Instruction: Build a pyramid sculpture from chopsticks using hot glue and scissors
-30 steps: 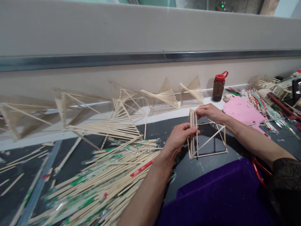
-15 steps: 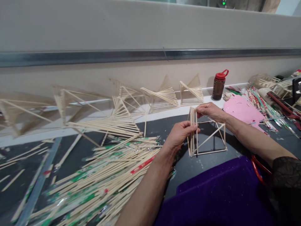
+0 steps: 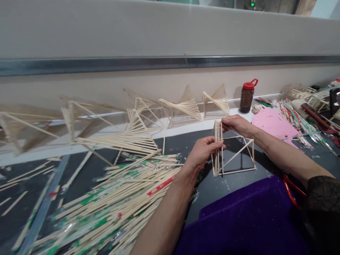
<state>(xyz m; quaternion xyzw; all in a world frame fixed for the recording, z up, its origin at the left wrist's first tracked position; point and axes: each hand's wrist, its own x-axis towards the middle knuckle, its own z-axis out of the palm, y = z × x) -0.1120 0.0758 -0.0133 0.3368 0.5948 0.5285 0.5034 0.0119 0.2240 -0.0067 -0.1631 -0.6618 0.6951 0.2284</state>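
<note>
A small open frame of thin wooden sticks [image 3: 237,172] stands on the dark tabletop, with several upright sticks close together at its left end. My left hand [image 3: 203,150] pinches these uprights about halfway up, thumb in front. At the top of the same end, my right hand [image 3: 236,125] is closed with its fingertips at the upper corner; its fingers partly hide what they grip. A pile of chopsticks [image 3: 127,194], many in green-printed wrappers, lies left of my left forearm.
Twisted stick models [image 3: 183,109] line the white ledge at the wall. Beside them stands a brown bottle [image 3: 247,99] with a red lid. A pink sheet [image 3: 273,124] and wrapped sticks lie right. Purple cloth [image 3: 244,219] and red-handled scissors [image 3: 290,193] are near me. A long ruler [image 3: 45,205] lies left.
Almost nothing differs. Both hands keep their hold on the stick frame, whose right end has shifted very slightly.
</note>
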